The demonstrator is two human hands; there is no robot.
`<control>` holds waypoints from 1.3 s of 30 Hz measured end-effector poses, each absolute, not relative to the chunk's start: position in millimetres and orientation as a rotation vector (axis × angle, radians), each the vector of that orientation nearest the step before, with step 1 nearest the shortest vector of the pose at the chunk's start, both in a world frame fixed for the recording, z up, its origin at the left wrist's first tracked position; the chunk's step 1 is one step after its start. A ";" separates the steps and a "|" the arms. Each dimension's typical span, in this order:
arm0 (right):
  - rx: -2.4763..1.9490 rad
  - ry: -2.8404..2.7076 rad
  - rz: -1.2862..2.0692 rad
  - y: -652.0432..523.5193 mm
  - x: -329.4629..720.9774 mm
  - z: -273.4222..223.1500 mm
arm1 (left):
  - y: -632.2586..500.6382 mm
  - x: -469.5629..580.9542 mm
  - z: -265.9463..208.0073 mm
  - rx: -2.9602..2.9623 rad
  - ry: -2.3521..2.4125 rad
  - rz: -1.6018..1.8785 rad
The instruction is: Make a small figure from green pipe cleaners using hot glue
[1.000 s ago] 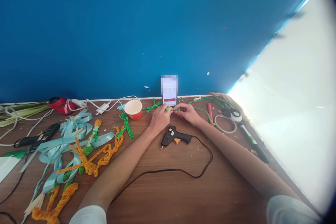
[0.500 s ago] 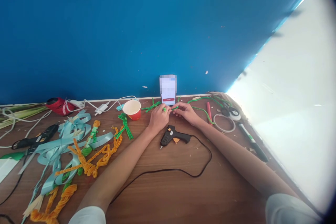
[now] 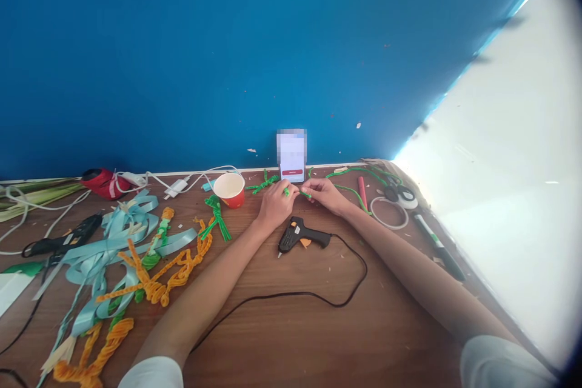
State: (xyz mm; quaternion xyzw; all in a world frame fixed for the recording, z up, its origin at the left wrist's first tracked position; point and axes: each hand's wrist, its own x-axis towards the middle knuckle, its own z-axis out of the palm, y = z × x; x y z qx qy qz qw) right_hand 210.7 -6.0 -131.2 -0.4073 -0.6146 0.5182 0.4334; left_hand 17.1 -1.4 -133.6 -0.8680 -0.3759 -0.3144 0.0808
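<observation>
In front of a propped phone (image 3: 291,157), my left hand (image 3: 275,203) and my right hand (image 3: 326,195) meet with closed fingers. Between them they pinch a thin green pipe cleaner (image 3: 305,194), most of it covered by the fingers. A bit of green also pokes out between my left fingers. Just below the hands a black glue gun (image 3: 300,235) lies on its side, its nozzle pointing to the lower left. Left of my left hand are a paper cup (image 3: 230,190) and a tied bundle of green pipe cleaners (image 3: 218,218).
On the left lie light blue ribbon (image 3: 118,236), twisted orange pipe cleaners (image 3: 159,282) and another glue gun (image 3: 68,237). To the right are a red stick (image 3: 362,194), a white ring (image 3: 388,213) and a dark-handled tool (image 3: 439,245). A black cord (image 3: 291,294) crosses the wooden table.
My right fingers have shifted slightly on the green pipe cleaner, whose free end now points a little downward to the right. Everything else stays in place.
</observation>
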 end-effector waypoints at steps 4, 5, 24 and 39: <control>-1.002 -1.588 1.327 -3.8 214.1 -131.3 | -1.7 17.7 -134.5 -2.583 -1.138 -0.924; -0.998 -1.601 1.334 -3.4 214.7 -131.4 | -1.9 18.0 -134.4 -2.580 -1.145 -0.919; -1.081 -1.910 0.852 -10.5 207.8 -130.3 | -3.2 17.9 -131.8 -2.605 -1.205 -0.859; -1.177 -1.540 0.966 -10.3 206.0 -135.9 | -4.2 18.7 -130.0 -2.637 -1.120 -0.830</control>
